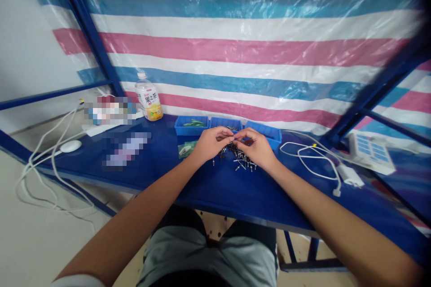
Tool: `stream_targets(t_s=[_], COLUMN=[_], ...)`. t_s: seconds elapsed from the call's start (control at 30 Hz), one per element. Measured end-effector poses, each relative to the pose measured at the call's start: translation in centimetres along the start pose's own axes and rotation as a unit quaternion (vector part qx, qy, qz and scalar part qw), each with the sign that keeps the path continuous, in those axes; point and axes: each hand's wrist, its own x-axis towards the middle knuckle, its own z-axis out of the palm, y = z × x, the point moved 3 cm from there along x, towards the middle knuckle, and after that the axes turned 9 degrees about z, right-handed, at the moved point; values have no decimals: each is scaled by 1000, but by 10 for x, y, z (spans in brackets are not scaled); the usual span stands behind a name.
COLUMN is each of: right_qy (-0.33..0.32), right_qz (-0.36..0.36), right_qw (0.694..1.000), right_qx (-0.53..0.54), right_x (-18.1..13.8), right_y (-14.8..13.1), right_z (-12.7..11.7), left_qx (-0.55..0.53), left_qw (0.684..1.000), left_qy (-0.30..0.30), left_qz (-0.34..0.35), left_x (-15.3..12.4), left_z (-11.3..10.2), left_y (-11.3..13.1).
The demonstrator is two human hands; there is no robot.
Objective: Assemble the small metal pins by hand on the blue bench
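Note:
My left hand (pixel 214 142) and my right hand (pixel 254 145) meet over the blue table, fingertips pinched together. Both are closed on something too small to make out. Just below them lies a loose pile of small metal pieces with thin stems (pixel 245 161), black and silver, rivet-like in shape; the hands hide part of it. Behind the hands stand three blue bins in a row. Small green packets lie in the left bin (pixel 191 129). Small thin pieces show in the middle bin (pixel 225 122), while the right bin (pixel 266 131) is partly covered by my right hand.
Green plastic packets (pixel 187 149) lie left of my left hand. A drink bottle (pixel 149 97) stands at the back left, near a white mouse (pixel 70 146) and loose cables. On the right are a white cable with an adapter (pixel 350 175) and a white box with blue panels (pixel 371 152).

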Motion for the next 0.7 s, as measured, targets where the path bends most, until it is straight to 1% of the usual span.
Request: stream_targets(t_s=[0.13,0.33,0.4,0.5,0.57,0.7], right_qy=[-20,-52,-55,-41,-40,-51], right_qz=[35,118,124,126,125,111], right_qw=[999,983,979,975,976,987], right_qx=[37,127,149,177,171,108], right_x=[-1,-2,-2,-1,-1,-1], right_y=[3,6,6,7,8,9], right_z=[2,6,7,7,6,4], left_qx=[-17,8,18,24,24,22], left_qw=[1000,1000,999,999,999,999], left_qy=[10,2,9,13,12,16], left_qz=[-7,-30,-31,-25,-23,-27], left_x=[0,0,0,0,0,0], left_z=[0,-2,-3,-3,-2,-1], left_y=[-1,-4,-4,-4,-4,-5])
